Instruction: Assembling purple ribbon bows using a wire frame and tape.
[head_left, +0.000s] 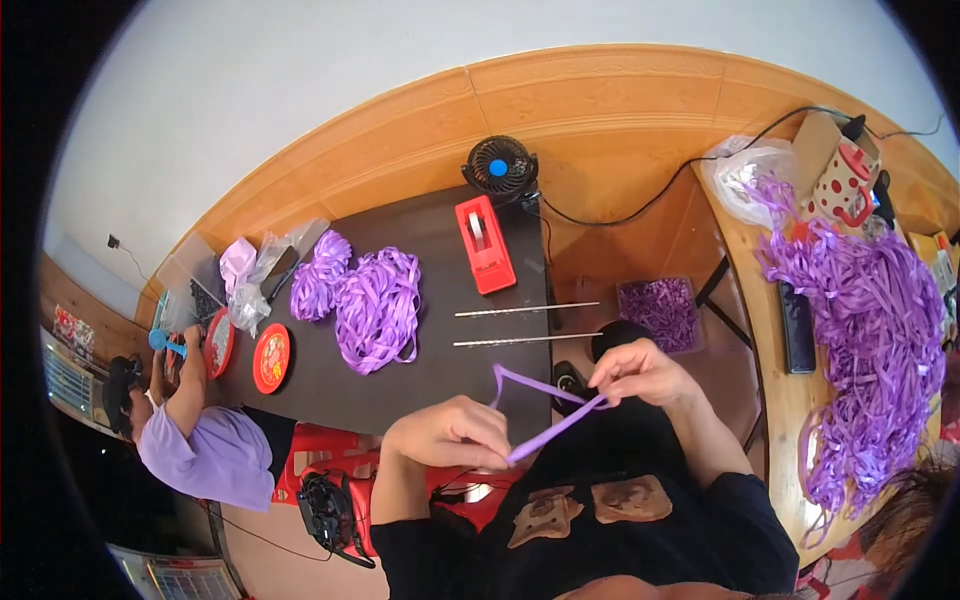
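Note:
A purple ribbon (548, 436) is stretched between my two hands, with a loop of it hanging over the dark table's edge. My left hand (455, 432) pinches one part of it between thumb and fingers. Higher and to the right, my right hand (643, 374) pinches the other part, its fingers closed. Just beyond my hands, two thin metal rods (520, 341) stick out past the table's right edge. A bundle of purple ribbon (378, 310) lies on the table to the left, touching a smaller bundle (322, 277).
A red tape dispenser (484, 245) and a small black fan (501, 166) stand on the dark table (440, 385). At far left a co-worker (205, 440) works near red plates (271, 358). On the right, a wooden table (780, 440) bears a large ribbon heap (865, 340). A bin of purple scraps (658, 312) sits between.

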